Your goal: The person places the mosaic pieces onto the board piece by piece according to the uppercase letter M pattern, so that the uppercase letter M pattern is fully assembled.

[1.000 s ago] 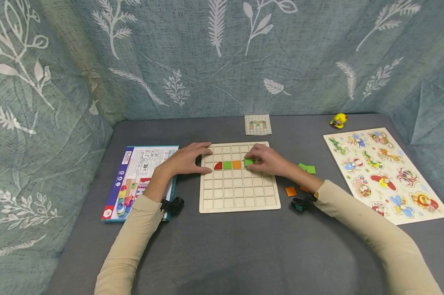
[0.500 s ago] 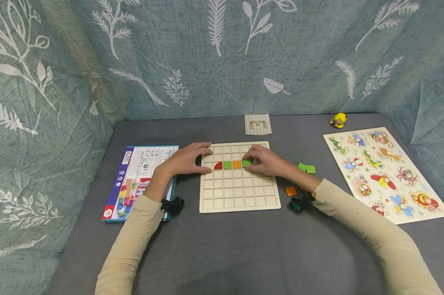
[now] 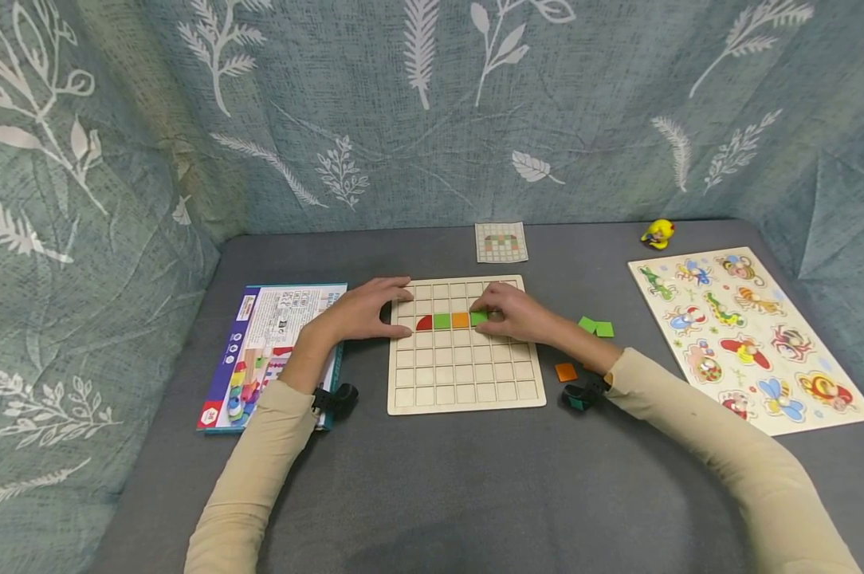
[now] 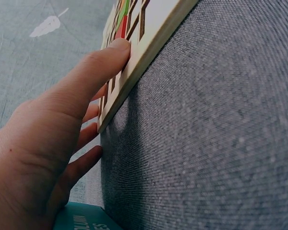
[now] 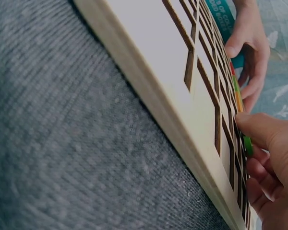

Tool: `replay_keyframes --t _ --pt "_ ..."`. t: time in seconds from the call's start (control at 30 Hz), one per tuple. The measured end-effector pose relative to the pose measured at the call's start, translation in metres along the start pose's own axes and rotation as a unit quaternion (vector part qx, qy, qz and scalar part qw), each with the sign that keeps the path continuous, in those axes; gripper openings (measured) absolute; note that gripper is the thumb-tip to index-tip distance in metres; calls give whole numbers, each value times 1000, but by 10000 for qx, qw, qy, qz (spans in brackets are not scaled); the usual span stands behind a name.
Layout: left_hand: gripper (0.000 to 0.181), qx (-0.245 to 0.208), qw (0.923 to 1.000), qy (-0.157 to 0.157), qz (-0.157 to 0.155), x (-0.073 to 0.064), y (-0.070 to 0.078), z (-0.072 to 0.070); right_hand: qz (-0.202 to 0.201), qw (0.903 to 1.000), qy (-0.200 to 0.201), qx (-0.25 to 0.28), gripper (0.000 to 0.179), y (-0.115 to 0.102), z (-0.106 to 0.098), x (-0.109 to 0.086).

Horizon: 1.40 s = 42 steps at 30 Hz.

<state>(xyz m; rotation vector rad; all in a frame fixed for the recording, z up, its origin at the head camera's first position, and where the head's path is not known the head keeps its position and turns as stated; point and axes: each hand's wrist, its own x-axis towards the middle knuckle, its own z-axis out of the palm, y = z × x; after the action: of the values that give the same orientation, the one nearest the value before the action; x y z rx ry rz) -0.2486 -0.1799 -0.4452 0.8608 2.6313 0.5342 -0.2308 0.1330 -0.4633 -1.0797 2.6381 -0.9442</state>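
Note:
A wooden grid board (image 3: pixel 466 375) lies on the table, holding a row of tiles: a red quarter-round tile (image 3: pixel 424 323), a green square tile (image 3: pixel 441 320) and an orange square tile (image 3: pixel 461 320). My right hand (image 3: pixel 516 312) pinches another green square tile (image 5: pixel 248 145) between thumb and fingers, over the cell just right of the orange one. At the board's left edge rests my left hand (image 3: pixel 363 309), its thumb (image 4: pixel 116 50) on the rim and its fingers spread toward the far corner.
Loose green tiles (image 3: pixel 603 329) and an orange tile (image 3: pixel 565 372) lie right of the board. A boxed set (image 3: pixel 274 351) is at left, a small pattern card (image 3: pixel 501 242) behind. An insect puzzle board (image 3: pixel 751 335) and yellow figurine (image 3: pixel 657 234) stand at right.
My right hand has shifted slightly left with the green tile, bringing it closer to the orange tile in the row. My left hand has stayed in place.

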Motion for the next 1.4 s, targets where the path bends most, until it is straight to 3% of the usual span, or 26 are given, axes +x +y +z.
replay_keyframes --t 0.33,1.07,1.4 --pt "70 14 10000 -28 -34 0 1 -1 -159 9999 38 -9 27 2 1 2" --pt "70 38 10000 -72 -46 1 3 -6 -56 9988 -83 489 28 1 -4 6" --pt "69 -23 10000 -71 -48 2 0 -1 148 9973 -247 680 29 4 -2 6"
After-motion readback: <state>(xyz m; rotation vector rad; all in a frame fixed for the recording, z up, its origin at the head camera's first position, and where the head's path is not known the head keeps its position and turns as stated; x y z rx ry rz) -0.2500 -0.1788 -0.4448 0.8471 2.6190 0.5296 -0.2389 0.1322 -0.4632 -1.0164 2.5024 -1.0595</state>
